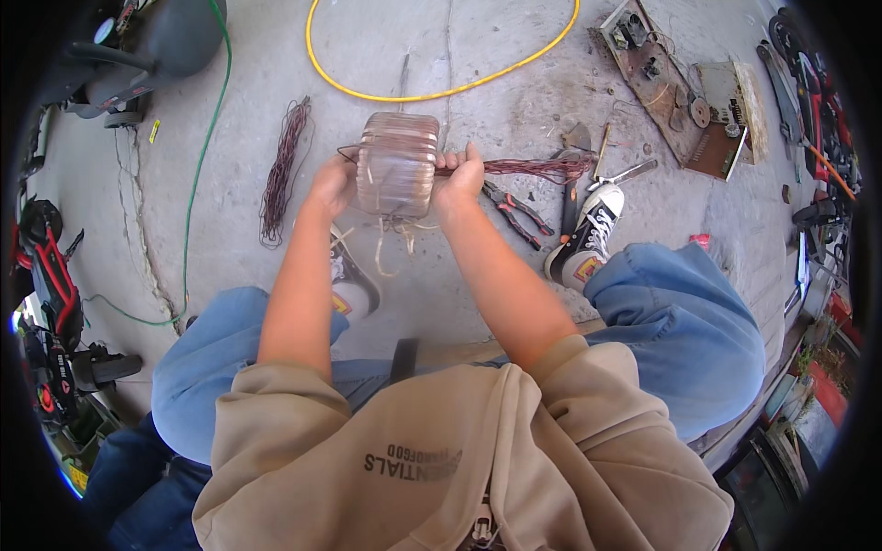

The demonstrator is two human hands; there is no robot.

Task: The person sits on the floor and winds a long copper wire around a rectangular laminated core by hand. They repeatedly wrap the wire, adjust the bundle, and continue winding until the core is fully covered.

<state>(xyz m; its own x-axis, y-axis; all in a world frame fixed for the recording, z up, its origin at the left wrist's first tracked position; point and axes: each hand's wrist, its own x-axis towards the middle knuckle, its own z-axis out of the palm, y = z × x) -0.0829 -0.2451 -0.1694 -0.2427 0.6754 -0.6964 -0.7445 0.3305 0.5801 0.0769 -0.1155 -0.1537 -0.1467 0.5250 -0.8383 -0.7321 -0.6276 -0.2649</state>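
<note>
Between my two hands is a block-shaped wound coil (pixel 397 165), reddish-brown with pale bands and loose cream strings hanging from its near end. My left hand (pixel 333 186) closes on its left side, where a thin wire loop sticks out; its fingertips are partly hidden. Against the right side, my right hand (pixel 459 179) has its fingers curled around the dark red wire bundle (pixel 533 167) that meets the coil there, thumb pointing away from me. The bundle stretches right along the floor. Pliers (pixel 517 214) with dark red and black handles lie just right of my right hand.
Another wire bundle (pixel 283 174) lies to the left. A yellow hose (pixel 441 95) curves beyond the coil, and a green hose (pixel 209 119) runs down the left. Opened metal panels (pixel 675 101) with electrical parts sit far right. My sneakers (pixel 593 230) flank the work.
</note>
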